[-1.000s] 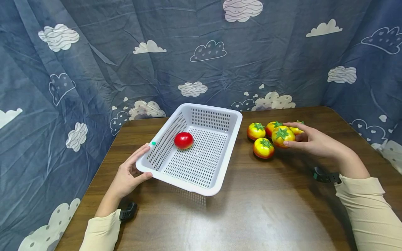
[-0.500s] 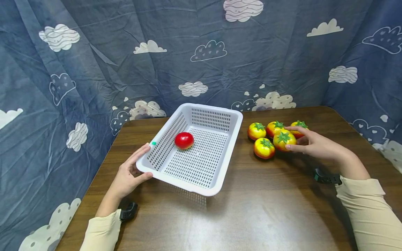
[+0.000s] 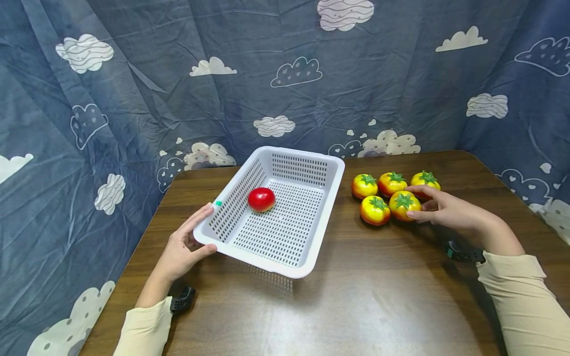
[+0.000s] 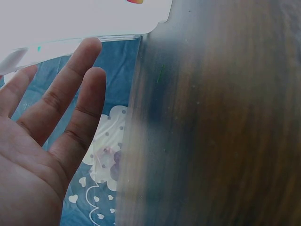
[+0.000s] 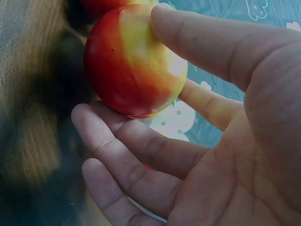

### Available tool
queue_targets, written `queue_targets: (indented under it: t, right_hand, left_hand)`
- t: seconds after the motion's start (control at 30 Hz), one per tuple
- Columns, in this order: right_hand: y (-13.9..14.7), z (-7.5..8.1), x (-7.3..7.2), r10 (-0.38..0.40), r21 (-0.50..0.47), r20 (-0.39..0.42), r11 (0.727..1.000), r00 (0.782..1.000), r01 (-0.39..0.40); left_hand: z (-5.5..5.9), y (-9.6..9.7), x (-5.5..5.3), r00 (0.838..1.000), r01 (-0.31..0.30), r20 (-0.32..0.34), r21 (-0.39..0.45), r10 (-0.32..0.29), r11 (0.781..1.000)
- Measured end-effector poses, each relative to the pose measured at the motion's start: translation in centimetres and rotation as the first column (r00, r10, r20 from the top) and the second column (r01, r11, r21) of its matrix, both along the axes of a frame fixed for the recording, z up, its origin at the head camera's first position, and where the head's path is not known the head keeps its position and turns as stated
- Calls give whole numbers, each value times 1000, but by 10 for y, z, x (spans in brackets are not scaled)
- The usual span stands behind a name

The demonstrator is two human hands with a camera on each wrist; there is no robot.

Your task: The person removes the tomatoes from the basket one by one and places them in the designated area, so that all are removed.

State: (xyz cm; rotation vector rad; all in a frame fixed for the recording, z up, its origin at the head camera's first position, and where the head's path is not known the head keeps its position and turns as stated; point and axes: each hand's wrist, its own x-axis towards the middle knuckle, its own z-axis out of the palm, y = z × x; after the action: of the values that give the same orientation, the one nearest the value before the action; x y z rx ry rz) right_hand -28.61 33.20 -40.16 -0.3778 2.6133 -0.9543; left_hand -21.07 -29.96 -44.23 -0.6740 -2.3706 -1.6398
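My right hand (image 3: 450,209) holds a yellow-and-red tomato (image 3: 404,205) between thumb and fingers, low at the table among several similar ones. The right wrist view shows the thumb against that tomato (image 5: 136,61) and fingers round its other side. On the left, my left hand (image 3: 181,252) rests at the near-left corner of a white perforated basket (image 3: 313,237), thumb on the front rim and fingertips at the left rim. Its fingers look fairly straight in the left wrist view, touching the basket's edge (image 4: 117,35). A red tomato (image 3: 261,200) lies inside the basket.
Other tomatoes sit close by: one at front left (image 3: 375,210), one at back left (image 3: 364,186), one at back middle (image 3: 392,183) and one at back right (image 3: 425,181). The brown wooden table (image 3: 347,306) ends at a blue cloud-patterned curtain (image 3: 249,44).
My right hand has moved slightly down and right, lowering the tomato beside the others and uncovering the back-right one. The left hand and basket stay in place.
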Motion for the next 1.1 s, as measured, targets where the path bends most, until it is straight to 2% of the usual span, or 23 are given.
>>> queue_targets:
  t: [0.5, 0.7, 0.93, 1.1]
  right_hand:
    - [4, -4, -3, -4, 10, 58, 1000, 998, 3]
    - [3, -4, -4, -9, 18, 54, 1000, 998, 8]
    - [3, -4, -6, -28, 24, 87, 999, 996, 26]
    - [3, -6, -6, -23, 18, 68, 1000, 997, 21]
  left_hand:
    - [1, 0, 1, 1000, -14, 20, 2, 14, 1000]
    - [0, 0, 0, 1000, -10, 9, 7, 10, 1000]
    - [-1, 0, 0, 1000, 1, 1, 0, -1, 1000]
    - [0, 0, 0, 1000, -2, 5, 3, 2, 1000]
